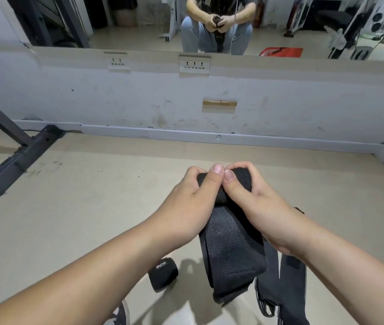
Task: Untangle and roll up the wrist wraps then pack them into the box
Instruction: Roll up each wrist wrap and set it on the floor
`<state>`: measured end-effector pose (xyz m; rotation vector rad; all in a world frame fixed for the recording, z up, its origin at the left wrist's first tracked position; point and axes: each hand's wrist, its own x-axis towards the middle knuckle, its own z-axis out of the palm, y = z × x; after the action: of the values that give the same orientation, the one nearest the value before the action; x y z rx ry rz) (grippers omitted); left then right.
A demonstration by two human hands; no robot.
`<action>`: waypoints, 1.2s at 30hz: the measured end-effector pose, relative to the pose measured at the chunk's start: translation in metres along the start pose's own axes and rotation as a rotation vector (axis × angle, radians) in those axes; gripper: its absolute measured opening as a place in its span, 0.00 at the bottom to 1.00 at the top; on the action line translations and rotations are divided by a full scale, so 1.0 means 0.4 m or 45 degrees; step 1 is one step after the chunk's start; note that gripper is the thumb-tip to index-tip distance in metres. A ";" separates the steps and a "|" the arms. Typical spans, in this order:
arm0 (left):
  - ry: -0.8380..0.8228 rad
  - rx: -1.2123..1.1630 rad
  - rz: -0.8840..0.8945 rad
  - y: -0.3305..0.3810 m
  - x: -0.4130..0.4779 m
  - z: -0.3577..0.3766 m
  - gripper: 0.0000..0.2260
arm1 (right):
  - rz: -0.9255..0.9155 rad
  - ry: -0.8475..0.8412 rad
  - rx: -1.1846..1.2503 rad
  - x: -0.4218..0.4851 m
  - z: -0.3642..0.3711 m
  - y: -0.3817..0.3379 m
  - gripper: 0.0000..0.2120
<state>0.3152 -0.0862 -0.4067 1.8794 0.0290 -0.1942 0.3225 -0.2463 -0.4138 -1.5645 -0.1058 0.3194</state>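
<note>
Rolling step in hand: black wrist wrap [233, 249] is clamped at its top coil by left hand [191, 198] and right hand [254, 198], above the finished roll [162, 274]; tighter winding likely needed next.

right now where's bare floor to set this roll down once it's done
Bare floor left of the finished roll, out to the dark frame, and ahead to the wall. Crowded on the right: loose straps under the hanging wrap.
</note>
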 end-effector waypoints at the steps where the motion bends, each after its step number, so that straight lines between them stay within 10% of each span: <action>1: -0.038 -0.019 0.003 -0.002 0.000 -0.004 0.20 | 0.038 -0.010 0.066 0.001 -0.002 -0.001 0.19; 7: -0.069 -0.239 0.013 -0.002 0.004 0.002 0.06 | 0.264 -0.091 0.471 0.011 -0.018 -0.010 0.19; 15: 0.010 0.001 0.346 -0.015 0.005 0.001 0.15 | 0.443 -0.323 0.446 0.013 -0.024 -0.008 0.34; 20: 0.050 -0.059 0.421 -0.015 -0.003 0.018 0.18 | 0.291 -0.194 0.455 0.016 -0.035 -0.008 0.24; 26: -0.064 -0.461 0.010 -0.009 0.011 0.016 0.34 | 0.139 -0.101 0.517 0.021 -0.046 -0.002 0.20; 36: -0.088 -0.338 -0.019 -0.011 0.006 0.018 0.11 | 0.129 -0.129 0.432 0.017 -0.052 -0.008 0.19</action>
<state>0.3164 -0.0917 -0.4135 1.6073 0.0205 -0.2529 0.3350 -0.2646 -0.4119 -1.2194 -0.0478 0.4717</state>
